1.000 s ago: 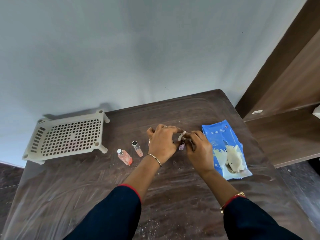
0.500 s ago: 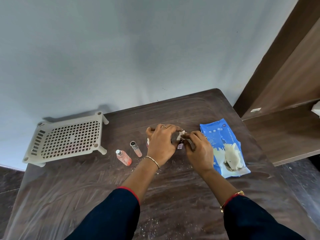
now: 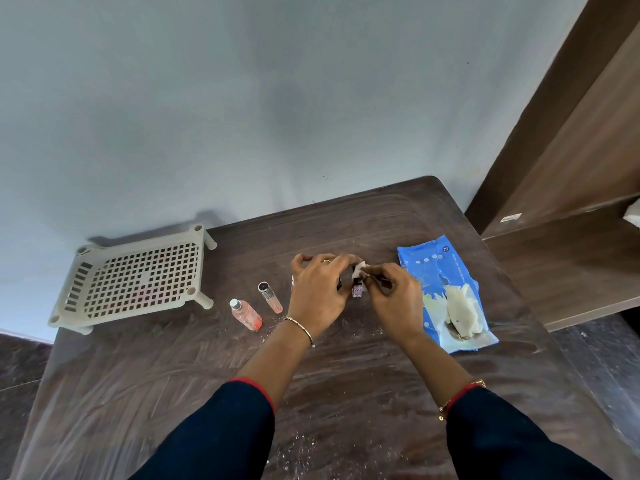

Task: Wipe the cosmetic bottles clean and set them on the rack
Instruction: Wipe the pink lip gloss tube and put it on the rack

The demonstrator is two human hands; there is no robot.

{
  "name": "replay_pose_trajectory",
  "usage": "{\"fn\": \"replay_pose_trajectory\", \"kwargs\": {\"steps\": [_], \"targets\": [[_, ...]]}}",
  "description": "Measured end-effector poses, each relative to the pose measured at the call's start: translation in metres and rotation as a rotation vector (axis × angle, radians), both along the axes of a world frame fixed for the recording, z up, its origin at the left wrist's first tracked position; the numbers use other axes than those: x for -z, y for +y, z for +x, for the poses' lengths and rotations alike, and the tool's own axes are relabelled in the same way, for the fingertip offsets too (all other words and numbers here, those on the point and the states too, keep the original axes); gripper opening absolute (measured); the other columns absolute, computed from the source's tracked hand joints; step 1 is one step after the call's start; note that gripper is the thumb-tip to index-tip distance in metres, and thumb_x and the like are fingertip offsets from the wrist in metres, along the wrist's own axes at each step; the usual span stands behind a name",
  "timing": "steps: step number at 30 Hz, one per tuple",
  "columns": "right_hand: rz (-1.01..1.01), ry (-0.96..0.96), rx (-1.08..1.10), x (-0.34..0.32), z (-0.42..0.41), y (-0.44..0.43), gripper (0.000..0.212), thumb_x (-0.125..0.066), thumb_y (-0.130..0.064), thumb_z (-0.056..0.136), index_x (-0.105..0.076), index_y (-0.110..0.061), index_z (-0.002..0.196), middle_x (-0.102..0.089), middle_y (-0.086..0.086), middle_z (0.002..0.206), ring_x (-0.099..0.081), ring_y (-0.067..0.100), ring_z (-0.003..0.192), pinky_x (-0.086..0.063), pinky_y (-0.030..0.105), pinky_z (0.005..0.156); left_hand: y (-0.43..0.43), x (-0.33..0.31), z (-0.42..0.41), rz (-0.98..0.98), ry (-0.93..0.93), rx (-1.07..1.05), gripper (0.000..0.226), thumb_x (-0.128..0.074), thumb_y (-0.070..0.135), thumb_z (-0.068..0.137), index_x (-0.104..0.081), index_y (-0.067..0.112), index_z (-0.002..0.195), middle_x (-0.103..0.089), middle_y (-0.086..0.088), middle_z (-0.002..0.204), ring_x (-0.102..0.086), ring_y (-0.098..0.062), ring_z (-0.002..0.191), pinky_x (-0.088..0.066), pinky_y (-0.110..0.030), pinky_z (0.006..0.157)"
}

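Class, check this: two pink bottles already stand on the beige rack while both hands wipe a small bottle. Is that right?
Not quite. The head view shows the two pink bottles lying on the table beside the rack, not on it.

The blue wipes pack [image 3: 437,271], right of centre on the table, carried a small round mark reading "72" near its far edge. A line of white lettering ran along the pack, too small to read.
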State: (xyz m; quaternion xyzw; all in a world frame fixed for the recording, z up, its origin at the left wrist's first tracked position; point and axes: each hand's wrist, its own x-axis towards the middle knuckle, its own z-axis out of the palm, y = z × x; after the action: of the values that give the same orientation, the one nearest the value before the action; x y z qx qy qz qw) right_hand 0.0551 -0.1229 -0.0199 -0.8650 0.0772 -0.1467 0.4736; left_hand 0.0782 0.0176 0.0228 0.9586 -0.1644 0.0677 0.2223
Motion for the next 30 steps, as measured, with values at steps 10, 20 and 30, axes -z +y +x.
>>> {"fn": "replay_pose_trajectory", "kwargs": {"steps": [10,20,30], "targets": [[0.178,0.052,0.027,0.001,0.000,0.000,0.012,-0.069,-0.015,0.084,-0.070,-0.020,0.094,-0.070,-0.011,0.086,-0.066,0.002,0.082,-0.056,0.024,0.076,0.001,0.001,-0.002,0.013,-0.002,0.011,0.038,-0.067,0.023,0.080,-0.058,0.031,0.116,-0.070,0.018,0.105,-0.061,-0.007,0.107,-0.013,-0.028,0.096],[0.314,0.171,0.069,0.007,0.002,0.003,0.012,-0.067,-0.012,0.085,-0.067,-0.025,0.087,-0.068,-0.015,0.079,-0.064,0.000,0.077,-0.052,0.021,0.073,0.008,0.001,0.007,0.145,0.074,0.085,0.037,-0.059,0.017,0.084,-0.051,0.026,0.119,-0.068,0.010,0.107,-0.059,-0.013,0.107,-0.026,-0.032,0.102],[0.288,0.172,0.079,0.004,0.001,0.005,0.013,-0.064,-0.008,0.086,-0.067,-0.020,0.091,-0.067,-0.011,0.082,-0.063,0.001,0.079,-0.052,0.019,0.074,0.003,-0.006,0.001,0.217,0.058,0.098,0.038,-0.056,0.014,0.087,-0.050,0.027,0.122,-0.068,0.005,0.104,-0.058,-0.017,0.104,-0.033,-0.033,0.097]]}}
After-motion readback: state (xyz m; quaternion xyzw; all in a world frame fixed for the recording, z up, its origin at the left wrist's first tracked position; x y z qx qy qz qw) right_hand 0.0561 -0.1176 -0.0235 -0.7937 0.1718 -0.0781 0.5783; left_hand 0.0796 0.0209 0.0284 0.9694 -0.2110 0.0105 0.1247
